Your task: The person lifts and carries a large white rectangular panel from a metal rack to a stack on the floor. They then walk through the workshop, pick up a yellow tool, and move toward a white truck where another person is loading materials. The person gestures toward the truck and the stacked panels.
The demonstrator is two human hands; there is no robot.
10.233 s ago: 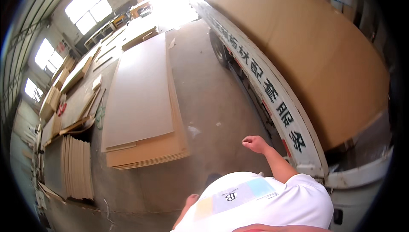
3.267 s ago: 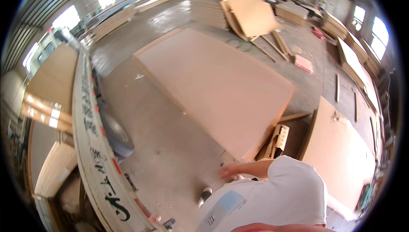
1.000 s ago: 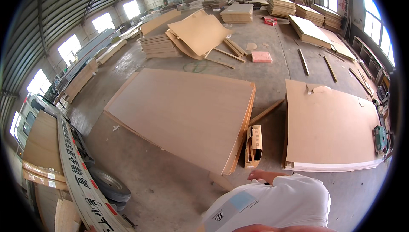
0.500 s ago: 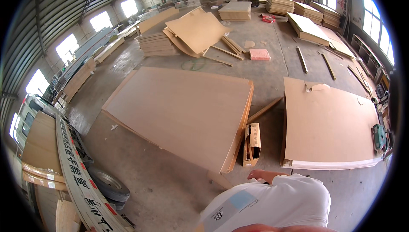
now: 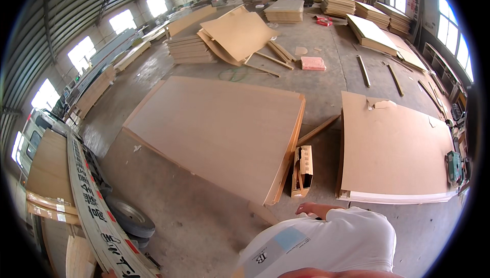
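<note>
From here, my right hand (image 5: 306, 208) hangs loose and empty near the box (image 5: 303, 170), while my left hand (image 5: 108, 274) barely shows against the truck (image 5: 93, 201), its grip impossible to tell. A stack (image 5: 219, 130) already lies between truck and box; boards (image 5: 52, 166) sit aboard, and I judge nothing is being lifted.

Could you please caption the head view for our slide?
Right hand near a cardboard box between two board stacks, truck at left.
</note>
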